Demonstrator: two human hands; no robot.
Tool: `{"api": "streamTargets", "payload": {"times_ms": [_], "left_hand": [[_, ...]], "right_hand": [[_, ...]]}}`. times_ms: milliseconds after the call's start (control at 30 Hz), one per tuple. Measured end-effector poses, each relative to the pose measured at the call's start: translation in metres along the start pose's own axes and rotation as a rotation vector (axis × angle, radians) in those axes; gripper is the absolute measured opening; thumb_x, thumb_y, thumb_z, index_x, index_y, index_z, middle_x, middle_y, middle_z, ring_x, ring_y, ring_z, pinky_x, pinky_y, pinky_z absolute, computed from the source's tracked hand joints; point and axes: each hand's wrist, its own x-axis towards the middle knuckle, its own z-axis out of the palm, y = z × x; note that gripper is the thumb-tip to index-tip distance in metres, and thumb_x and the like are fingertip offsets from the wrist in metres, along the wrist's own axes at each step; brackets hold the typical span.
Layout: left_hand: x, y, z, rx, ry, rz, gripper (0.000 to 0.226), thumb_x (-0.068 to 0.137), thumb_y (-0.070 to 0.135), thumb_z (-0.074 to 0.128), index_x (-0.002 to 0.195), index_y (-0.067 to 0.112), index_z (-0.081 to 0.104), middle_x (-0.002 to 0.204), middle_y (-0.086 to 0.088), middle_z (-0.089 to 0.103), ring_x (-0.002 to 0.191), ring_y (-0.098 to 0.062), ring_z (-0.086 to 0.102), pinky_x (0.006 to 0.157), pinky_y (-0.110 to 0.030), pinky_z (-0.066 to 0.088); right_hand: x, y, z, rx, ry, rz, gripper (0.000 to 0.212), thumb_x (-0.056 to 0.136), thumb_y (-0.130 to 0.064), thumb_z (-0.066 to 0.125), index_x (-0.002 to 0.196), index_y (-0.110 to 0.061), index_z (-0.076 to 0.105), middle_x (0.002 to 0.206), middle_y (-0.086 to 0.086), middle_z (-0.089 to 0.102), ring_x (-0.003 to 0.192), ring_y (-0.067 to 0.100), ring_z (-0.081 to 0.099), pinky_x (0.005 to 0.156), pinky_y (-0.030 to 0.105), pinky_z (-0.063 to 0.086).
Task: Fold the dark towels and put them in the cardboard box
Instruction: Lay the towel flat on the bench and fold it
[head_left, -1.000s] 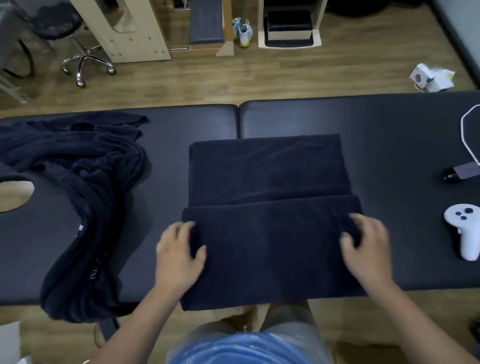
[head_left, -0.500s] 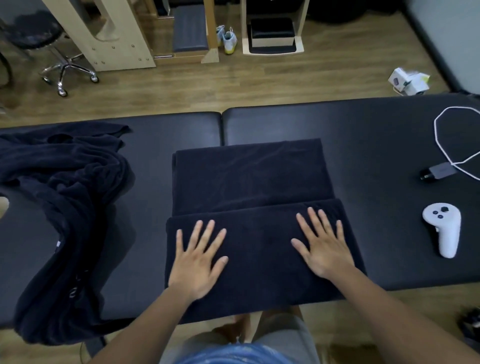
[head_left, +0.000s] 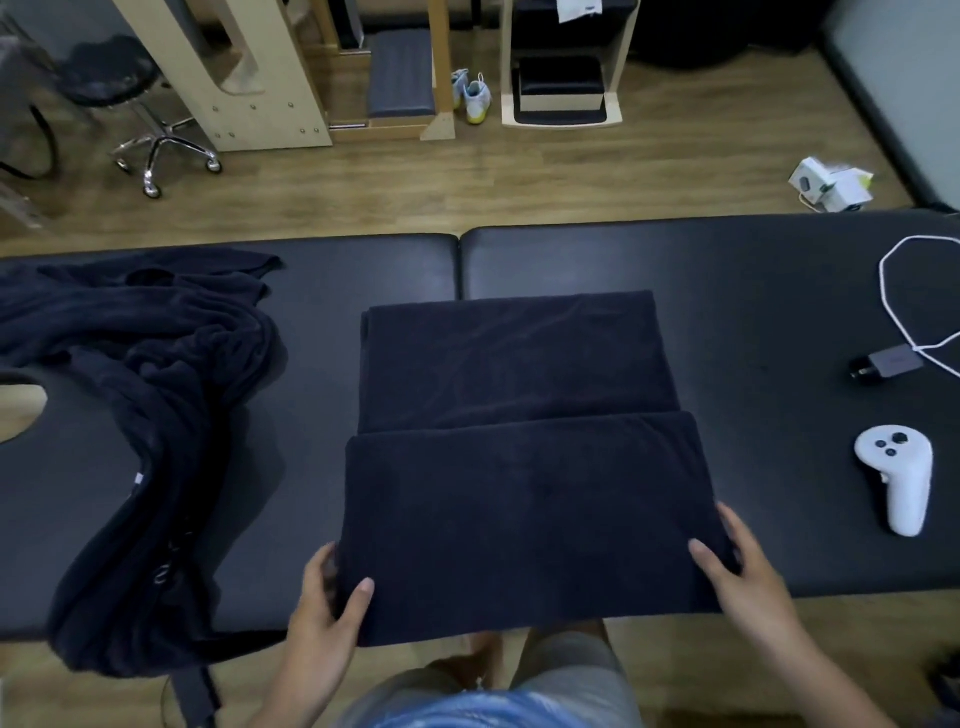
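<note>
Lying flat at the middle of the black padded counter (head_left: 779, 312), the folded towel (head_left: 519, 467) shows two tiers: a wider near layer on top and a narrower far layer exposed beyond it. The towel's near edge slightly overhangs the near edge of the counter. The left hand (head_left: 324, 608) is at the towel's near-left corner. Its grip is closed on the fabric, with the thumb lying on the top surface and the fingers curled round the left edge. The right hand (head_left: 737, 566) is at the near-right side. Its grip is likewise closed on the towel, with the thumb on top and the fingers wrapped along the right edge. The loose dark towels (head_left: 156, 415) lie in a crumpled heap on the left part of the counter, well apart from the folded towel, and one end hangs over the near edge. On the right part of the counter, a white controller (head_left: 901, 483) lies near the right hand but not touching it. Farther back is a dark adapter (head_left: 885, 361) with a white cable (head_left: 888, 291) looped beyond it. On the wooden floor (head_left: 519, 182) behind the counter are a wheeled stool (head_left: 150, 130) at far left, a pair of shoes (head_left: 470, 96) and a small white carton (head_left: 831, 182) at far right.
</note>
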Motion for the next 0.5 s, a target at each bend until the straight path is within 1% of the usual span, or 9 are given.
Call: {"api": "streamTargets", "payload": {"times_ms": [100, 167, 200, 233, 300, 400, 433, 467, 500], "left_hand": [[0.004, 0.008, -0.002, 0.021, -0.023, -0.155, 0.045, 0.088, 0.045, 0.068, 0.126, 0.031, 0.048, 0.119, 0.004, 0.065, 0.109, -0.019, 0.063, 0.095, -0.04, 0.05], [0.012, 0.014, -0.009, 0.006, -0.064, -0.226, 0.054, 0.078, 0.066, 0.066, 0.118, 0.036, 0.046, 0.114, 0.008, 0.066, 0.104, -0.02, 0.066, 0.093, -0.046, 0.052], [0.015, 0.019, -0.012, -0.044, -0.092, -0.253, 0.056, 0.076, 0.069, 0.066, 0.118, 0.037, 0.044, 0.114, 0.009, 0.065, 0.101, -0.02, 0.067, 0.091, -0.048, 0.053], [0.018, 0.024, -0.015, -0.072, -0.118, -0.283, 0.054, 0.08, 0.064, 0.068, 0.12, 0.037, 0.042, 0.115, 0.007, 0.064, 0.1, -0.021, 0.068, 0.089, -0.049, 0.055], [0.018, 0.036, -0.022, -0.094, -0.175, -0.292, 0.051, 0.087, 0.042, 0.071, 0.126, 0.032, 0.039, 0.117, -0.003, 0.066, 0.096, -0.024, 0.069, 0.085, -0.048, 0.057], [0.012, 0.05, -0.042, -0.14, -0.28, -0.34, 0.067, 0.079, 0.025, 0.079, 0.13, 0.032, 0.036, 0.112, -0.006, 0.068, 0.094, -0.027, 0.069, 0.075, -0.039, 0.056], [0.009, 0.052, -0.05, -0.167, -0.301, -0.371, 0.074, 0.073, 0.024, 0.08, 0.131, 0.034, 0.036, 0.111, -0.006, 0.068, 0.096, -0.028, 0.068, 0.076, -0.037, 0.055], [0.005, 0.056, -0.061, -0.195, -0.305, -0.394, 0.076, 0.071, 0.021, 0.08, 0.134, 0.035, 0.038, 0.113, -0.006, 0.067, 0.099, -0.028, 0.067, 0.078, -0.037, 0.054], [0.003, 0.06, -0.069, -0.226, -0.318, -0.402, 0.072, 0.074, 0.017, 0.077, 0.136, 0.031, 0.043, 0.115, -0.008, 0.067, 0.101, -0.029, 0.067, 0.079, -0.036, 0.054]], "right_hand": [[0.001, -0.003, -0.01, 0.123, -0.131, 0.25, 0.057, 0.088, -0.04, 0.07, 0.135, -0.033, 0.039, 0.123, -0.001, 0.061, 0.101, 0.02, 0.063, 0.084, 0.044, 0.053], [-0.001, -0.012, -0.016, 0.149, -0.217, 0.319, 0.056, 0.09, -0.042, 0.067, 0.135, -0.024, 0.039, 0.115, -0.001, 0.06, 0.096, 0.021, 0.063, 0.074, 0.041, 0.052], [-0.001, -0.016, -0.019, 0.164, -0.235, 0.327, 0.053, 0.09, -0.042, 0.066, 0.133, -0.022, 0.041, 0.112, -0.003, 0.061, 0.096, 0.02, 0.063, 0.073, 0.04, 0.052], [-0.001, -0.021, -0.023, 0.175, -0.24, 0.323, 0.05, 0.091, -0.041, 0.065, 0.131, -0.021, 0.043, 0.111, -0.003, 0.063, 0.097, 0.021, 0.064, 0.074, 0.04, 0.052], [-0.005, -0.028, -0.036, 0.208, -0.262, 0.329, 0.044, 0.091, -0.036, 0.065, 0.129, -0.024, 0.047, 0.112, -0.001, 0.067, 0.099, 0.023, 0.066, 0.079, 0.041, 0.055], [-0.015, -0.034, -0.061, 0.189, -0.371, 0.362, 0.038, 0.085, -0.034, 0.07, 0.121, -0.039, 0.059, 0.108, -0.002, 0.074, 0.1, 0.024, 0.069, 0.089, 0.044, 0.056], [-0.024, -0.04, -0.071, 0.202, -0.412, 0.394, 0.038, 0.082, -0.033, 0.072, 0.116, -0.045, 0.063, 0.103, -0.005, 0.075, 0.088, 0.02, 0.07, 0.078, 0.036, 0.058], [-0.029, -0.046, -0.08, 0.205, -0.442, 0.415, 0.04, 0.077, -0.032, 0.075, 0.113, -0.048, 0.065, 0.098, -0.005, 0.074, 0.068, 0.015, 0.064, 0.058, 0.024, 0.05], [-0.029, -0.053, -0.091, 0.229, -0.46, 0.427, 0.048, 0.07, -0.031, 0.079, 0.113, -0.049, 0.066, 0.091, -0.001, 0.07, 0.05, 0.011, 0.05, 0.045, 0.017, 0.035]]}}
